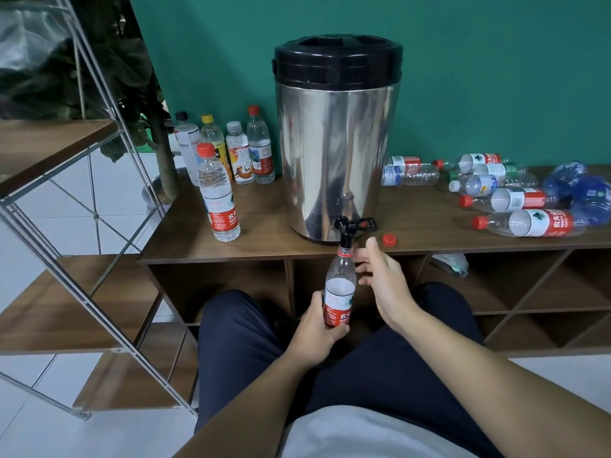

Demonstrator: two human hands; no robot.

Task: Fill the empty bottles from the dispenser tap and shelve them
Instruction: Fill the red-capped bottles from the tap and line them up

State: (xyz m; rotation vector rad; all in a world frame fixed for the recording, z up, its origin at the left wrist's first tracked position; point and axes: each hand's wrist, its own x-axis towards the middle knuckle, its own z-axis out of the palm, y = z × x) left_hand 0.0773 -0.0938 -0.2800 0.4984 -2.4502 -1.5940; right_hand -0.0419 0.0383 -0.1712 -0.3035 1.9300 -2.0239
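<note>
The uncapped bottle [340,285] with the red label stands upright under the black tap [346,230], its mouth right up at the spout. The left hand [317,328] has its grip wrapped round the lower part of the bottle, fingers and thumb curled over the label. The right hand [380,276] hovers just beside the bottle's neck with fingers relaxed and spread, holding nothing. Whether water is running into the bottle is hard to tell from here.

The tap sticks out from the base of a tall steel dispenser [337,153] with a black lid, which stands on the wooden surface [264,239]. A loose red cap [389,240] lies on the surface just right of the tap. To the left of the dispenser a capped, red-labelled bottle [219,196] stands alone, and behind it a row of four bottles [231,150] stands against the green wall. To the right a heap of bottles [509,193] lies on its side. A metal-framed shelf rack [66,200] with wooden boards stands at the far left, beside the surface.
</note>
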